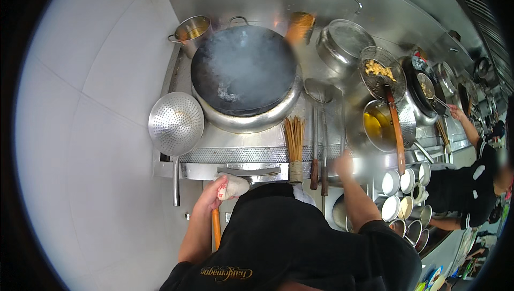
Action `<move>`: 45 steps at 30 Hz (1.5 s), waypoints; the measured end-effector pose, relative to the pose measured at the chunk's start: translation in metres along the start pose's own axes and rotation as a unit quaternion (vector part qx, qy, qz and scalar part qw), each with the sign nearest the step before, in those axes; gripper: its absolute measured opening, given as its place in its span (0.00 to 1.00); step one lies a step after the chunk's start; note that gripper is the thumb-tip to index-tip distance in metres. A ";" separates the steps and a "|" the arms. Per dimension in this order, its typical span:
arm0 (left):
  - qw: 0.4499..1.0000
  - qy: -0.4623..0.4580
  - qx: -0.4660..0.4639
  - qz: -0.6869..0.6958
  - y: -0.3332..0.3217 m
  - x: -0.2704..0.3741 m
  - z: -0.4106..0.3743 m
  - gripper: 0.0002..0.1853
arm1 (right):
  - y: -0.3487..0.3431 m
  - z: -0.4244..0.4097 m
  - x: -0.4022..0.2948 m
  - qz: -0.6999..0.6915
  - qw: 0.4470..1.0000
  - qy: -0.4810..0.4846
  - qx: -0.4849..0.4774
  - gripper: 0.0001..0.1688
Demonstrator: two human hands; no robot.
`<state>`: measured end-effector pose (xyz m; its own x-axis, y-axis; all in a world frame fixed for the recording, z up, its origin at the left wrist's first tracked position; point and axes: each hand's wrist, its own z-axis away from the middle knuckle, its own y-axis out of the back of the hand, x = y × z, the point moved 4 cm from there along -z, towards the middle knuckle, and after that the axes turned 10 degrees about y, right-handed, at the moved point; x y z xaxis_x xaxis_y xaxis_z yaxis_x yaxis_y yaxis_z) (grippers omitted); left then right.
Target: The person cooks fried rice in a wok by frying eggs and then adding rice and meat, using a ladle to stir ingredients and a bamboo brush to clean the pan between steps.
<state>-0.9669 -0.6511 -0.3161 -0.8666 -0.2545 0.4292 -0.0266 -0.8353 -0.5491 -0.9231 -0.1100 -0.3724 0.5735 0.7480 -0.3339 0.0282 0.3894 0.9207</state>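
My left hand (213, 194) holds a folded white cloth (234, 187) with red marks, close to the front edge of the range. My right hand (344, 165), blurred, is at the lower end of a long metal utensil handle (343, 122); its grip is hard to make out. Before me a black wok (245, 70) gives off smoke or steam on its round metal ring. A bamboo wok brush (295, 146) stands between my hands, beside wooden-handled tools (319, 170). A perforated steel ladle (176, 124) lies at the left.
A wire skimmer (383, 72) with fried pieces rests over a pot of oil (377, 124). Behind stand a steel pot (192, 34), a ribbed can (300, 28) and a lidded pot (345, 44). Seasoning containers (390, 182) stand at the right, near a co-worker (457, 186) holding a ladle.
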 end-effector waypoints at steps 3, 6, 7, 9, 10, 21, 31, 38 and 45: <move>1.000 0.006 -0.009 -0.021 -0.012 0.008 -0.005 0.31 | -0.035 -0.011 0.029 0.113 0.988 0.078 0.063 0.32; 0.999 0.010 -0.022 -0.028 -0.024 0.015 -0.009 0.30 | 0.002 0.014 -0.074 0.058 0.981 0.156 0.102 0.38; 0.999 0.015 -0.035 -0.030 -0.028 0.018 -0.013 0.30 | 0.003 0.030 -0.108 0.032 0.982 0.184 0.019 0.36; 0.998 0.023 -0.042 -0.052 -0.037 0.026 -0.018 0.30 | -0.012 0.065 -0.157 -0.053 0.976 0.159 -0.141 0.47; 0.997 0.026 -0.037 -0.059 -0.042 0.029 -0.021 0.30 | -0.040 0.076 -0.154 0.034 0.970 0.183 -0.154 0.52; 1.000 -0.001 0.022 0.007 0.002 0.016 0.004 0.31 | 0.104 0.058 -0.271 -0.193 0.921 0.330 -0.071 0.46; 0.995 -0.016 0.020 0.096 0.038 -0.008 0.016 0.28 | 0.036 -0.161 -0.495 0.071 0.931 0.357 -0.023 0.31; 0.990 -0.003 0.026 0.137 0.057 -0.023 0.019 0.30 | 0.039 -0.052 -0.493 -0.058 0.868 0.444 -0.216 0.36; 0.996 -0.053 -0.004 0.067 0.001 0.057 0.001 0.26 | 0.132 -0.174 -0.434 0.262 0.909 0.320 -0.043 0.28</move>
<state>-1.0160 -0.6668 -0.2919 -0.8050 -0.4137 0.4252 0.0814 -0.7870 -0.6116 -1.3107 -0.2901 -0.1410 -0.1045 0.9919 0.0724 -0.1915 -0.0915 0.9772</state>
